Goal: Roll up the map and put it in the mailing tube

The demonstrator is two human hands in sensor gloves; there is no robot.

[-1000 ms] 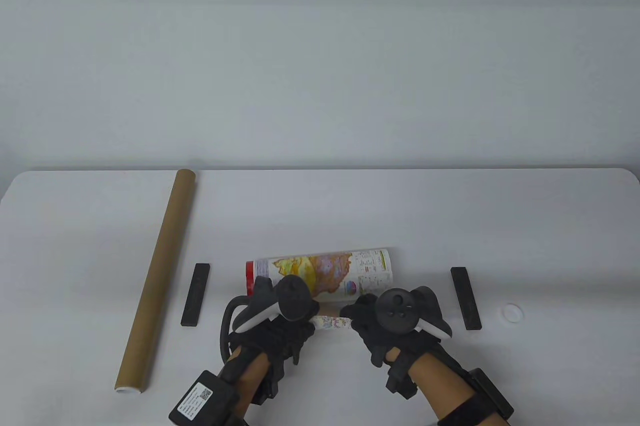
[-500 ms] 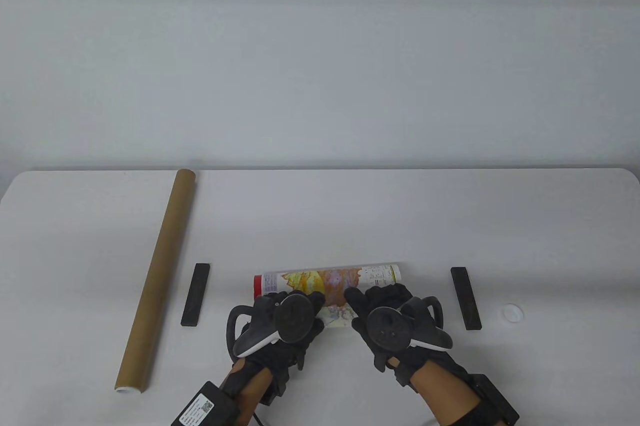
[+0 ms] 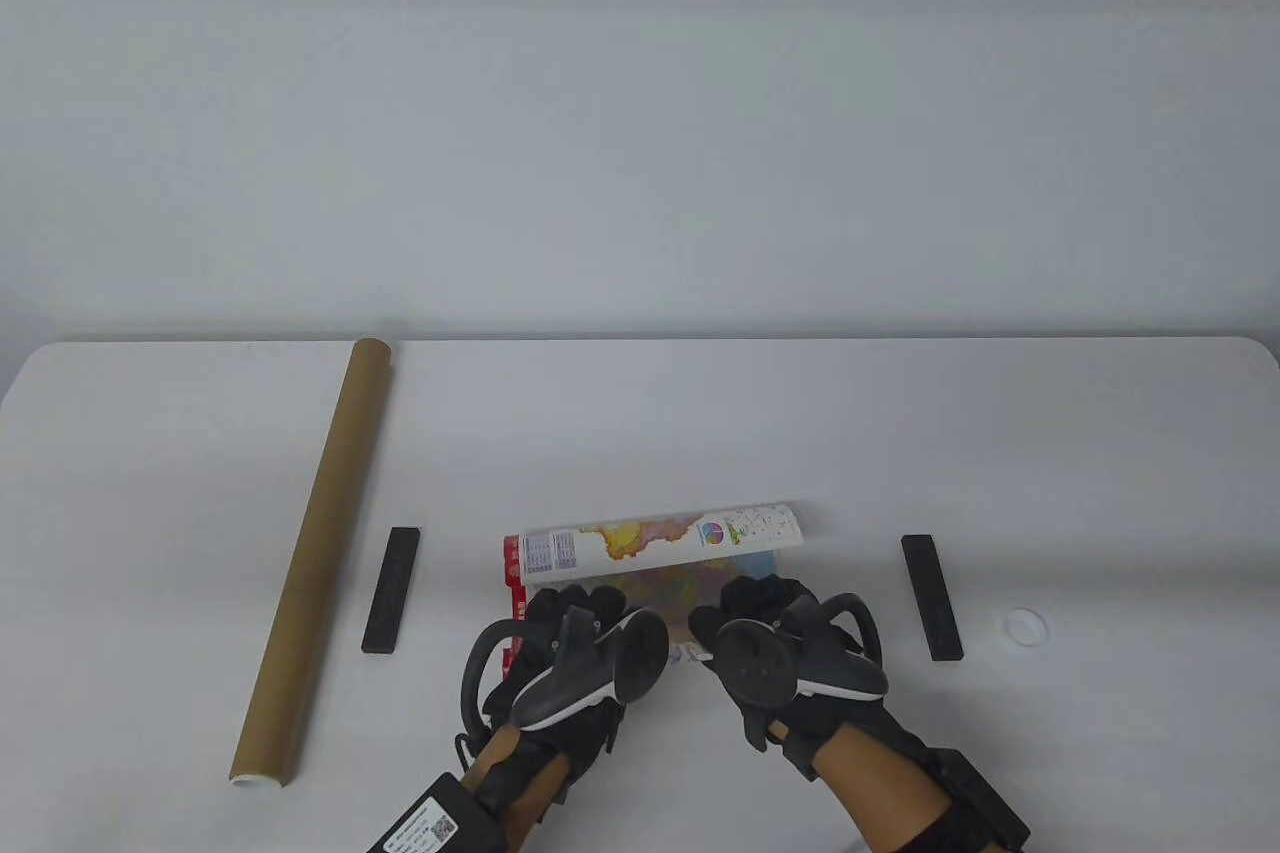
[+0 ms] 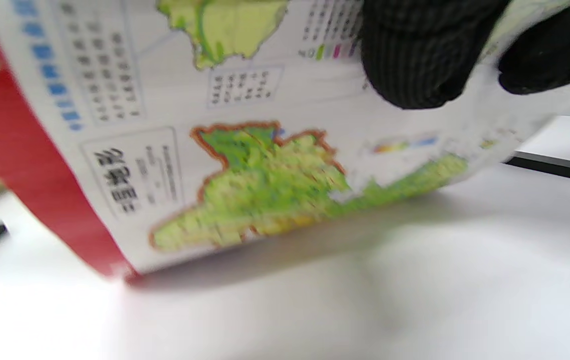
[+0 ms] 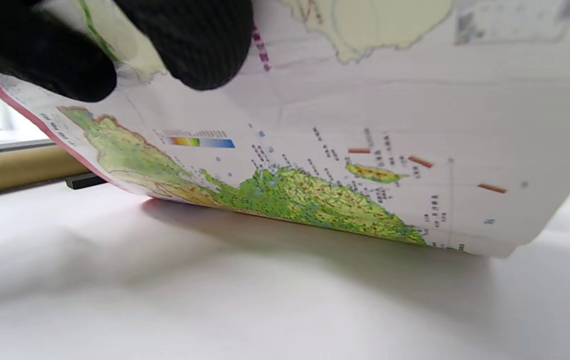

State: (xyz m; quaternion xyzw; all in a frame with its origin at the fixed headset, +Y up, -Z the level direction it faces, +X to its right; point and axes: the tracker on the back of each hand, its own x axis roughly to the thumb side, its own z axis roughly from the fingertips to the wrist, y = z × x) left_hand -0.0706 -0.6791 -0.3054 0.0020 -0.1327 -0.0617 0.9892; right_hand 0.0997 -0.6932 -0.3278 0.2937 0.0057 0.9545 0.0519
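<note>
Your roll has loosened. Half a second ago the map [image 3: 650,558] lay as a tight cylinder under your fingers; now it has sprung open into a loose curl, its near edge lifted off the table [image 3: 640,413] and its far part still curved over on itself. A second ago it was a fatter roll, then a tighter one — so the last turn has come undone, and the rolling step is not finished.

Your left hand [image 3: 570,653] holds the near edge at the red-bordered end; the left wrist view shows gloved fingertips [image 4: 415,65] on the printed face. Your right hand [image 3: 775,638] holds the same edge further right, fingertips [image 5: 199,45] on the paper. Whether a thumb pinches from underneath, I cannot tell from either view.

The map sits at the table's near middle, between two black bars [image 3: 390,590] — one left, one right [image 3: 931,597]. The tube [image 3: 312,563] lies well apart to the left, its near end showing white; a small white cap [image 3: 1026,626] rests beyond the right bar.

You probably need to re-tuck the near edge and roll tighter before the map will fit the tube.
</note>
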